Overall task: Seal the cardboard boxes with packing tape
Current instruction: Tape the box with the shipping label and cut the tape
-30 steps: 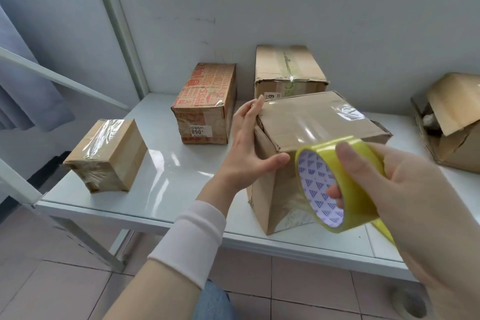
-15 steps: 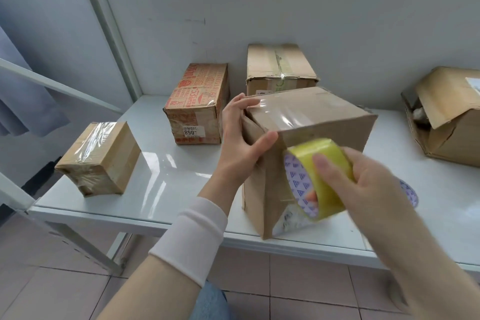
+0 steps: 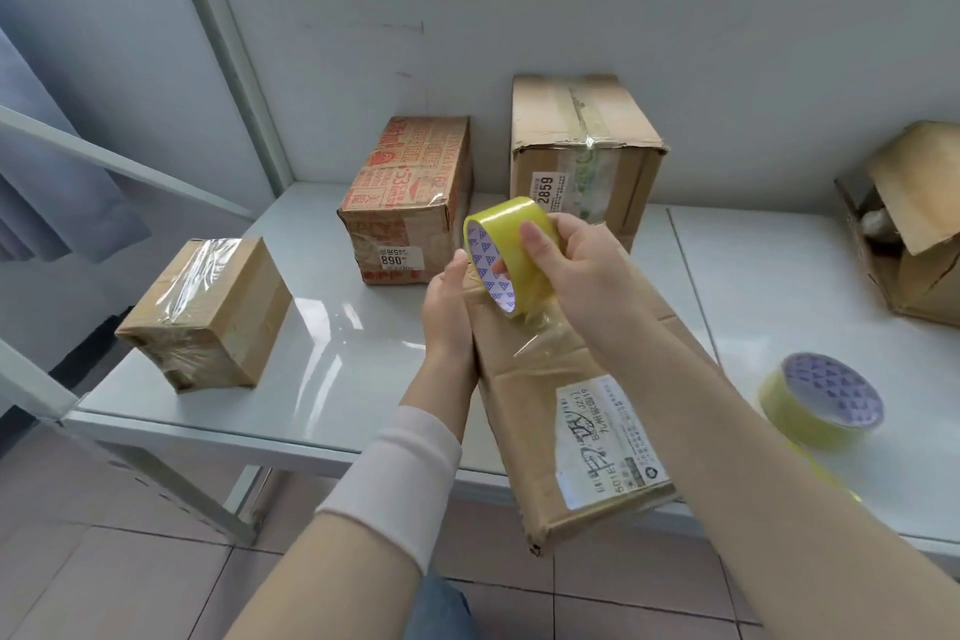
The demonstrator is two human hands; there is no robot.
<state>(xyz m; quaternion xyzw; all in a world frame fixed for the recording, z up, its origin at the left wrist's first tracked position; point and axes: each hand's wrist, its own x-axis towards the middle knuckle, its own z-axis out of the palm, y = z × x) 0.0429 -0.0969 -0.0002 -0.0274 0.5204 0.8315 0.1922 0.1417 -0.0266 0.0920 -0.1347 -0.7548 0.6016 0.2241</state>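
Right hand [image 3: 576, 270] has got the yellow tape roll [image 3: 511, 252] in a proper grip, index finger over the outside of the roll and the thumb poked through the core. A crinkly bit of clear tape [image 3: 540, 333] runs from the roll down onto the top face of the long cardboard box [image 3: 571, 379].

Left hand [image 3: 449, 307] is up against the left edge of that long box near its far end, thumb pointing straight up just beside the roll. Its fingers are hidden behind the box and the roll, so honestly can't tell if they're curled round it or just flat. There's a white sleeve [image 3: 395, 473] on that forearm.

The long box lies on the white table [image 3: 322, 343] at a slant, its near end sticking out past the front edge. A shipping label [image 3: 605, 437] sits on its top face toward that near end.

Everything else, going from the long box:
- a second tape roll [image 3: 821, 400] lies flat on the table to its right, not touching
- red printed box [image 3: 410, 203] behind it, to the left
- plain brown box [image 3: 582, 146] with a 2859 sticker right behind it, against the wall
- small taped-up box [image 3: 208, 312] well off to its left
- open, beat-up box [image 3: 914, 224] well off to its right
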